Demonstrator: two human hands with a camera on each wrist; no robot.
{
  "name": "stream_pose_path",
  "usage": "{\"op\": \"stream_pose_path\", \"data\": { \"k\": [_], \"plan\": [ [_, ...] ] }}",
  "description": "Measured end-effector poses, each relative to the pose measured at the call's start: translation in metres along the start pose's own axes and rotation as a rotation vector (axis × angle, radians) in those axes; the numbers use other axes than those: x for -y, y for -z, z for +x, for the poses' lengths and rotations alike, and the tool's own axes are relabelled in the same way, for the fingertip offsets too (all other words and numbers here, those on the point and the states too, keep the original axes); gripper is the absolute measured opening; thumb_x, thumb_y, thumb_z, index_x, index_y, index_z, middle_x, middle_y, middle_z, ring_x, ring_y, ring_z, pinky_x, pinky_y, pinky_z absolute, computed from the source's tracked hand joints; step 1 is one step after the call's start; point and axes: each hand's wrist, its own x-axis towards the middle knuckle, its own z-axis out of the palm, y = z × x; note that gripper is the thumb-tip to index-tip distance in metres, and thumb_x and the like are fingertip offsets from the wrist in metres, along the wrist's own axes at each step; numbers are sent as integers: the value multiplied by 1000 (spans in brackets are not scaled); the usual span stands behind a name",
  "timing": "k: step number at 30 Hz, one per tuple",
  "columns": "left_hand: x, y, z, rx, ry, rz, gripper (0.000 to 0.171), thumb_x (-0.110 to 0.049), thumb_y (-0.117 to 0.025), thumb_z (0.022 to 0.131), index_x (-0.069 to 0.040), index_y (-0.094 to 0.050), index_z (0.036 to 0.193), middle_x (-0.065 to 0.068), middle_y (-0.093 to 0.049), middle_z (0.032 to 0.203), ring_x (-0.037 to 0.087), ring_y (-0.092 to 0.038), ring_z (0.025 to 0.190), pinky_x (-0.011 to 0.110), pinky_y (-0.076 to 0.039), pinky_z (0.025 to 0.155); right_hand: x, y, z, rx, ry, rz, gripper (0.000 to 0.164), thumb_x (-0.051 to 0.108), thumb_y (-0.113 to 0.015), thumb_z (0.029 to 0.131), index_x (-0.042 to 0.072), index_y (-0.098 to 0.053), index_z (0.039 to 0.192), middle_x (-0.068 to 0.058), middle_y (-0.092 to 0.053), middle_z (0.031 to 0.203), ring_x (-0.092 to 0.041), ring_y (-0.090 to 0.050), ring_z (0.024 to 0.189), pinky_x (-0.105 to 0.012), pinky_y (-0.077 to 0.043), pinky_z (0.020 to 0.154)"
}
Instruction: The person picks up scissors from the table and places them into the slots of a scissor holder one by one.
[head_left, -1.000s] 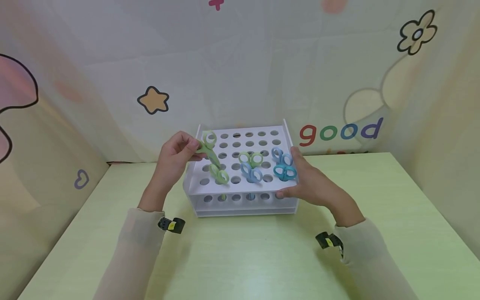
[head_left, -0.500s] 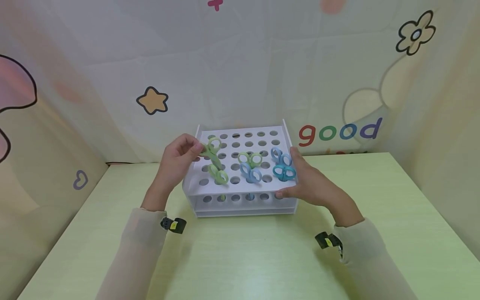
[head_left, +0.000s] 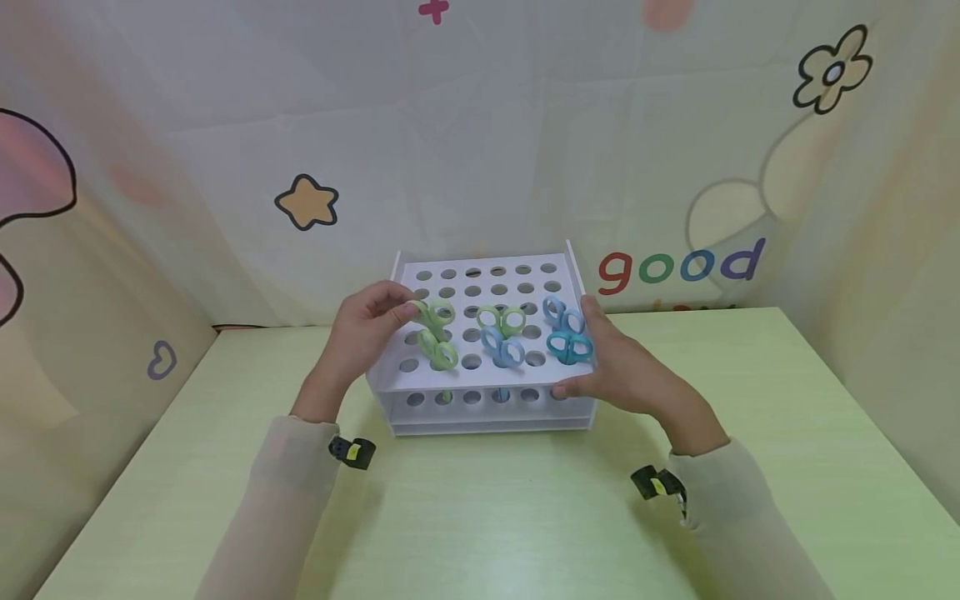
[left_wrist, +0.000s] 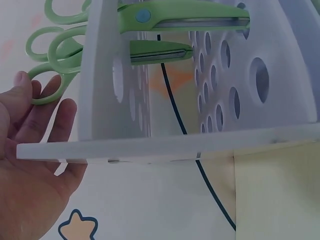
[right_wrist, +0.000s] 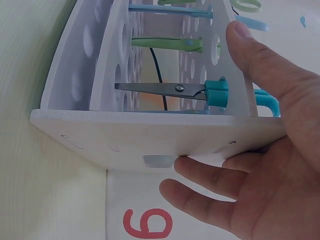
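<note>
My left hand [head_left: 367, 325] pinches one handle loop of a pair of green scissors [head_left: 431, 317] at the left of a white rack [head_left: 390, 375] with round holes. In the left wrist view, the green blades [left_wrist: 160, 50] hang below the top shelf, the tip close to the lower shelf. Just in front stands a second pair of green scissors [head_left: 437, 350]. My right hand [head_left: 622, 362] rests against the rack's right end, thumb at the front edge, fingers fairly straight along the side panel [right_wrist: 165, 132]. Nearest it are teal scissors [head_left: 570, 345] and light blue scissors [head_left: 562, 314].
Green scissors [head_left: 501, 320] and blue scissors [head_left: 502, 347] stand in the rack's middle, handles up. The rack sits on a pale green table [head_left: 480, 500], close to a printed curtain [head_left: 487, 150] behind it.
My left hand has moved right and down with the green scissors, whose handles now sit lower, near the top shelf. My right hand has kept its place on the rack.
</note>
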Motion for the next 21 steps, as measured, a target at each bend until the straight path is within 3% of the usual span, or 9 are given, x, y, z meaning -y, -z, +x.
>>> {"op": "stream_pose_path", "data": {
  "k": [12,16,21],
  "plan": [
    [0,-6,1,7,26,118,16,-18,-65,100,-7,-69,111,8,-67,125,28,-53,127,53,-30,113,2,1,-2,2,-3,1,134,38,-89,77,12,13,161,-17,-8,167,-38,-26,144,-56,-24,114],
    [1,-7,1,15,21,161,16,-18,-65,101,-7,-71,110,8,-66,129,28,-52,130,52,-33,111,3,1,-2,1,-6,9,134,37,-90,77,12,12,161,-16,-9,167,-37,-28,143,-56,-26,114],
    [3,-9,0,19,22,197,15,-16,-64,101,-6,-72,110,9,-68,123,28,-56,119,51,-38,106,2,1,-2,2,-9,18,134,35,-89,78,13,12,161,-15,-10,167,-36,-30,141,-55,-27,114]
  ]
}}
